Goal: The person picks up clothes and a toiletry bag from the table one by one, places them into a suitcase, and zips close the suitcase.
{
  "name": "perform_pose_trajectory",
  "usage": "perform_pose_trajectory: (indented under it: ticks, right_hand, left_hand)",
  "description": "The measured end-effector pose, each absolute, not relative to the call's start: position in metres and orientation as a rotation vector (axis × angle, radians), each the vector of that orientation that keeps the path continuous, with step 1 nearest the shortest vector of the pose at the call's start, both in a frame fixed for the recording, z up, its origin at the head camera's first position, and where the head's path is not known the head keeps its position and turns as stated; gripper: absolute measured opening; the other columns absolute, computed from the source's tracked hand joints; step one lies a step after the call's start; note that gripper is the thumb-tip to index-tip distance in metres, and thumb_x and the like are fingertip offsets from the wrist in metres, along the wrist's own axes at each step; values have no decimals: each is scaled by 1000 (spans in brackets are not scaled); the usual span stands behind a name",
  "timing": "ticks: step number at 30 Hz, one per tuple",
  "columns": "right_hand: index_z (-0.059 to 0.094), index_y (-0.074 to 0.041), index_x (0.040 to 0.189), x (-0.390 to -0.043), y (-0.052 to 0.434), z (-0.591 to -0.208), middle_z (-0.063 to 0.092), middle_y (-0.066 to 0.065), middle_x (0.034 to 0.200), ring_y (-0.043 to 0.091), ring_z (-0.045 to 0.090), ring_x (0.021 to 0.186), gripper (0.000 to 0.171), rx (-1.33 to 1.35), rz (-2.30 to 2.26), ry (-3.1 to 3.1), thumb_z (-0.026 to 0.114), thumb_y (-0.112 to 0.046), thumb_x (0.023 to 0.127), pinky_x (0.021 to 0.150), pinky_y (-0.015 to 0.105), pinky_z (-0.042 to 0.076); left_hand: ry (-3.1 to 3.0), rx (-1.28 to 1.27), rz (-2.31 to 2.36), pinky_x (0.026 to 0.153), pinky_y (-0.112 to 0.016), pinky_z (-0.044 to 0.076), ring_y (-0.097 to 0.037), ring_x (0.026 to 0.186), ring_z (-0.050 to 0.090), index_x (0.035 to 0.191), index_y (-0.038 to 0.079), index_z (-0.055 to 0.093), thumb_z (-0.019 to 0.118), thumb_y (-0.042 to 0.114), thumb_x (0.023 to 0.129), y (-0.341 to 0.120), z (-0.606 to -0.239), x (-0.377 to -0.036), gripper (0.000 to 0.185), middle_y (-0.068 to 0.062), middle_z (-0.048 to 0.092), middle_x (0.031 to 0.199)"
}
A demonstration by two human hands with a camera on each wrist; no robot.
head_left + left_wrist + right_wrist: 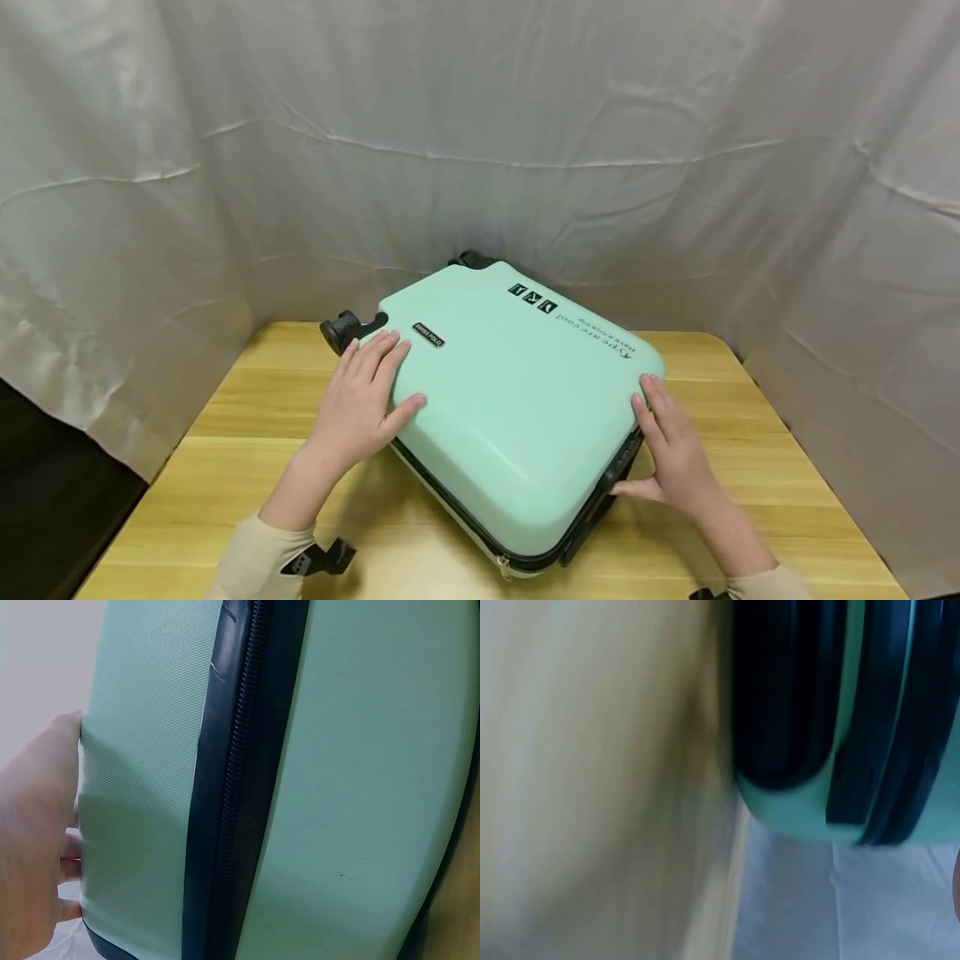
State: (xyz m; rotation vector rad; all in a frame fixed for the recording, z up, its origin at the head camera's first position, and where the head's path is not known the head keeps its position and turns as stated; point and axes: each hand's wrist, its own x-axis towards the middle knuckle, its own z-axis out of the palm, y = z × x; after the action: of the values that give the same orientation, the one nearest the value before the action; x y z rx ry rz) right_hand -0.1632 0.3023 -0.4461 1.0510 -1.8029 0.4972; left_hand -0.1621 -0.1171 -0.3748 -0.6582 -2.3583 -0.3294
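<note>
Beige sleeves [255,554], left hand [360,404] and right hand [673,454] outspread, merely touching mint suitcase [510,392]

The person's left sleeve [255,557] is plain cream, with a chunky, angular black wrist mount [318,559] on it. Right sleeve [770,585] is pretty much the same cream, plus a sliver of black gear [707,594].

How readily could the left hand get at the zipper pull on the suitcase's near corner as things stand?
Probably yes: the left hand rests on the suitcase, and nothing visible blocks its way to the zipper pull.
</note>
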Motion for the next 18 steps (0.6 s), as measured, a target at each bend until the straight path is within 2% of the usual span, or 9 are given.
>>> perform_pose_trajectory:
  ticks: [6,11,18]
  right_hand:
    - [36,18,138,-146,288,-449,33,41,143,44,23,146,110,996,674,-1871,59,-73,80,124,42,15]
    - [39,19,136,-144,287,-444,37,41,141,44,27,144,107,986,651,-1877,58,-71,81,124,42,17]
    - [39,20,135,-160,299,-444,40,42,137,45,30,143,102,999,592,-1865,54,-66,83,123,38,20]
  left_hand:
    - [-2336,-655,-352,116,-56,25,-34,136,43,137,2,52,22,70,96,-116,-376,-162,85,-20,52,141]
    - [-2283,-670,-378,115,-57,27,-35,131,47,132,1,55,25,70,96,-116,-376,-164,84,-21,55,135]
    - [-2193,-685,-360,110,-58,34,-37,123,52,124,1,61,30,69,95,-109,-376,-168,80,-21,59,125]
